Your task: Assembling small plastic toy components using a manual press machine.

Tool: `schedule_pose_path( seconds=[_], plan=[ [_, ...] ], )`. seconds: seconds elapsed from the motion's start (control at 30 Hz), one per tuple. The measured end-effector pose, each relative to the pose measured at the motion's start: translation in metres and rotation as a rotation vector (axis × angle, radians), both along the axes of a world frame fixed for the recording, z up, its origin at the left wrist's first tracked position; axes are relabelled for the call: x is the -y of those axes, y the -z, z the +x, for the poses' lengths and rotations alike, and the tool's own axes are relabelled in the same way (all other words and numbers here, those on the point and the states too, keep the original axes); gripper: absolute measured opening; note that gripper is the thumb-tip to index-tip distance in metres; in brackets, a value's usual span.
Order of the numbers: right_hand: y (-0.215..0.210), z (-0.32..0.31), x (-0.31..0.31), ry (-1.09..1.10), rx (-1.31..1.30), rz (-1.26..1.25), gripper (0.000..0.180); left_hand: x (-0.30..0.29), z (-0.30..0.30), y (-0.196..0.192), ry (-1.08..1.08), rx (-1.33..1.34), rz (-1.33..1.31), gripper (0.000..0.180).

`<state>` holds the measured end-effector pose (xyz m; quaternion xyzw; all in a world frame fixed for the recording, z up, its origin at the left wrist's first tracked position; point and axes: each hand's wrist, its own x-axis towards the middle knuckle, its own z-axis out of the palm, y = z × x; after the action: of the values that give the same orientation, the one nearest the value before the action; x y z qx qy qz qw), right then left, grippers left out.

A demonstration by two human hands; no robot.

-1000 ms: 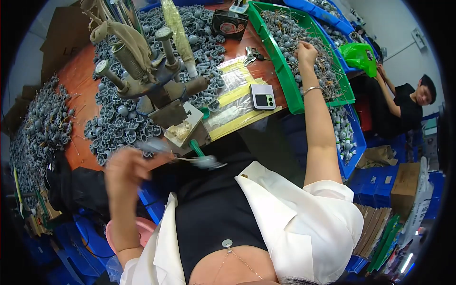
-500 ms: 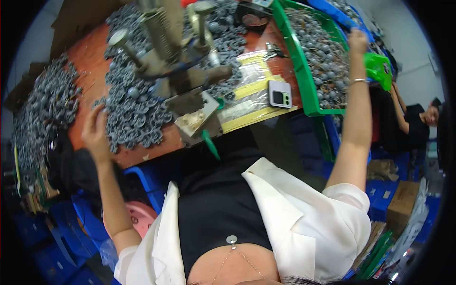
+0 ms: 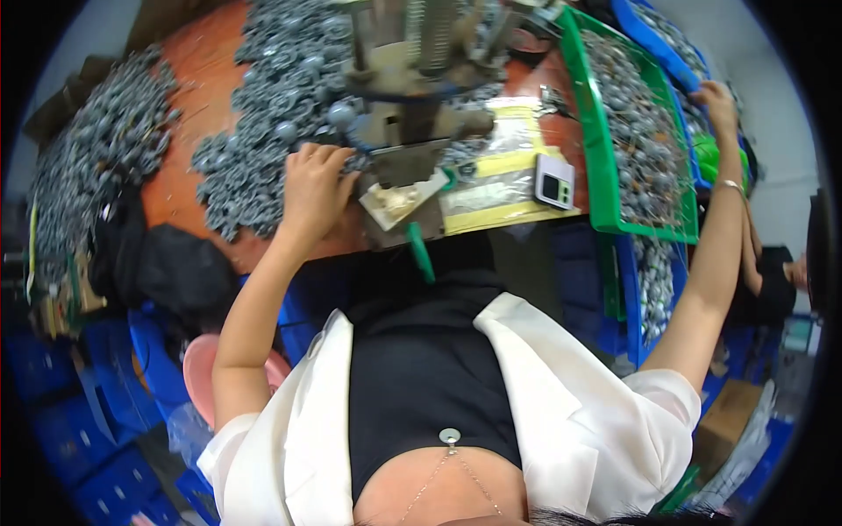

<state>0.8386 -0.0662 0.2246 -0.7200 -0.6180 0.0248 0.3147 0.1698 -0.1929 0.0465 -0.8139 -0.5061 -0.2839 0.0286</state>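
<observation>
We see an orange-brown tabletop point(image 3: 189, 188) covered with piles of small grey parts point(image 3: 254, 149). The left hand point(image 3: 314, 186) rests on that pile near the front edge, fingers curled down on the parts. The right hand point(image 3: 717, 105) reaches to the far corner of the green tray point(image 3: 605, 188); we cannot tell how its fingers sit. Blue crates point(image 3: 105, 412) fill the floor.

Press machine point(image 3: 412, 96) mid-table, heap of metal parts point(image 3: 263, 149) left, phone point(image 3: 554, 181) and tray point(image 3: 605, 158) right.
</observation>
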Motion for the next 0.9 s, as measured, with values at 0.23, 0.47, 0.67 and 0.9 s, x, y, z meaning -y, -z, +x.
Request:
schedule_pose_path(
  seconds=[0.23,0.47,0.67,0.9],
  plan=[
    [-0.061,0.002,0.024,0.239,0.01,0.314,0.023,-0.027,-0.016,0.036,0.094,-0.163,0.059,0.007],
    [-0.079,-0.07,0.05,-0.099,-0.537,0.679,0.025,-0.01,-0.015,0.015,0.024,0.748,-0.33,0.017],
    [-0.053,-0.035,0.041,-0.38,-0.958,0.542,0.015,0.005,-0.012,0.015,0.216,1.596,-0.594,0.003],
    [-0.081,-0.129,0.072,-0.24,-1.068,0.756,0.019,0.041,0.023,0.034,0.049,0.848,-0.219,0.012]
  ],
)
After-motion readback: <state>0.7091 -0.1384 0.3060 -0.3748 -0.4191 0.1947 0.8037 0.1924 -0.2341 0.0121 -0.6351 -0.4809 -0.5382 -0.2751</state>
